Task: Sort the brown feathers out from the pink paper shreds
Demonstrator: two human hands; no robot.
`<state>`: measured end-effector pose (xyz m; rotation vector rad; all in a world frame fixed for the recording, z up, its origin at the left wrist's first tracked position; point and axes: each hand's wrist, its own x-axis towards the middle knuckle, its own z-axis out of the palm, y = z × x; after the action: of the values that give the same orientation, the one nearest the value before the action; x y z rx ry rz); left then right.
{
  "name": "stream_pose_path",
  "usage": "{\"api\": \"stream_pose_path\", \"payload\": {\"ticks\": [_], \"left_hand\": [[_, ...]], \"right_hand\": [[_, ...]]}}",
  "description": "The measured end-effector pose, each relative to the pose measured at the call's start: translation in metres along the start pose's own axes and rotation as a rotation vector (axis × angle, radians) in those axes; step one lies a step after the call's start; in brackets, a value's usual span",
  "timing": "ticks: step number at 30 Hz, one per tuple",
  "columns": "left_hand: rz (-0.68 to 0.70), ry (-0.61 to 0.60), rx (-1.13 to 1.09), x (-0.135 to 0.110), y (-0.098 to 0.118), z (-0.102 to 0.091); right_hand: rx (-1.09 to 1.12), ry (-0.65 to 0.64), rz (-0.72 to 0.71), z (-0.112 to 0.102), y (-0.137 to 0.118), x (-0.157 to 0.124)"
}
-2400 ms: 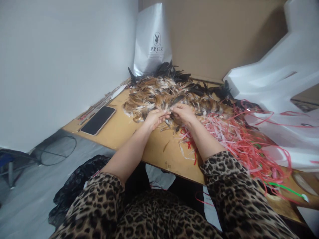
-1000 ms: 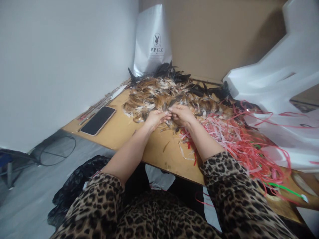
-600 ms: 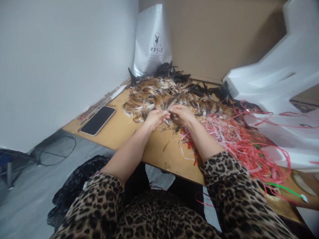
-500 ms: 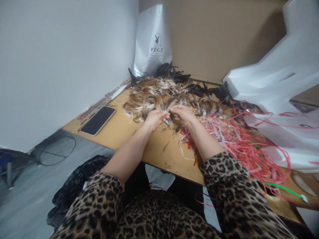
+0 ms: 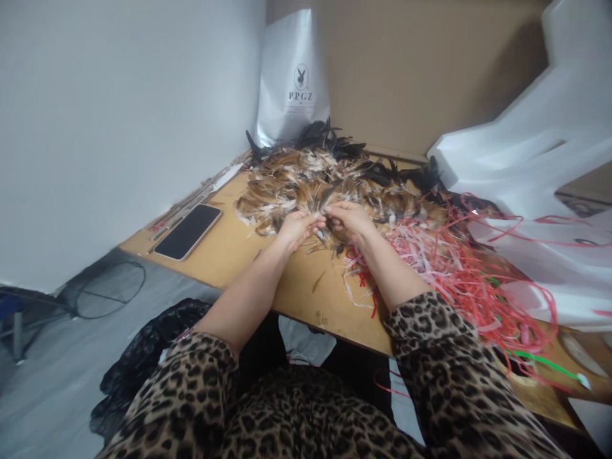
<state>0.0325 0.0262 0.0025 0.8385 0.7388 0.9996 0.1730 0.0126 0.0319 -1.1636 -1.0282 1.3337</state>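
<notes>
so, what are the hands up to?

well, both are pinching. the left hand (image 5: 297,231) has thumb and forefinger closed on the base of a small brown and dark feather tuft (image 5: 316,196), and the right hand (image 5: 350,218) nips at it from the other side

okay, do the fingertips touch each other?

they're so close that i can't tell, and i can't make out which quill each hand grips

and where's the tuft, exactly?

between the hands, fanned out away from the person, at the near edge of a wide feather pile (image 5: 277,182) on the yellow-brown worktop (image 5: 291,299). black feathers (image 5: 342,146) run along the back of that pile, and one loose feather (image 5: 318,281) lies near the front edge

what's round about?

to the left, a smartphone (image 5: 188,231) lies face up, its screen dark, with thin sticks (image 5: 191,199) just beyond it. to the right, a tangle of pink and red ribbons (image 5: 449,268) spreads beside and partly behind the right forearm, with a bright green strip (image 5: 549,363) at its near end

and at the back?

a silvery bag (image 5: 291,76) printed with a rabbit head and "ppgz" stands upright behind the feathers, and down on the floor (image 5: 57,382) a crumpled black plastic bag (image 5: 143,363) lies by the left sleeve (image 5: 182,382), which is leopard print
</notes>
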Motion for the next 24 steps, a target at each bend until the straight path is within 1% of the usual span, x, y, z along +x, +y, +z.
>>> {"api": "stream_pose_path", "payload": {"ticks": [8, 11, 15, 19, 24], "left_hand": [[-0.001, -0.006, 0.032, -0.0017, -0.0002, 0.0013], [0.0, -0.012, 0.048, -0.0018, -0.0007, 0.0012], [-0.009, 0.012, 0.056, -0.0014, -0.0008, 0.0019], [0.0, 0.034, 0.06, -0.0024, 0.0003, 0.004], [0.003, -0.003, 0.116, -0.0044, 0.0003, 0.0041]], "right_hand": [[-0.03, 0.052, 0.007, 0.0054, 0.0043, -0.0011], [-0.062, 0.074, -0.014, 0.0079, 0.0043, -0.0027], [-0.108, 0.102, -0.051, 0.0087, 0.0049, -0.0029], [-0.121, 0.084, -0.059, 0.0066, 0.0037, -0.0022], [-0.106, 0.041, -0.08, 0.0028, 0.002, -0.0015]]}}
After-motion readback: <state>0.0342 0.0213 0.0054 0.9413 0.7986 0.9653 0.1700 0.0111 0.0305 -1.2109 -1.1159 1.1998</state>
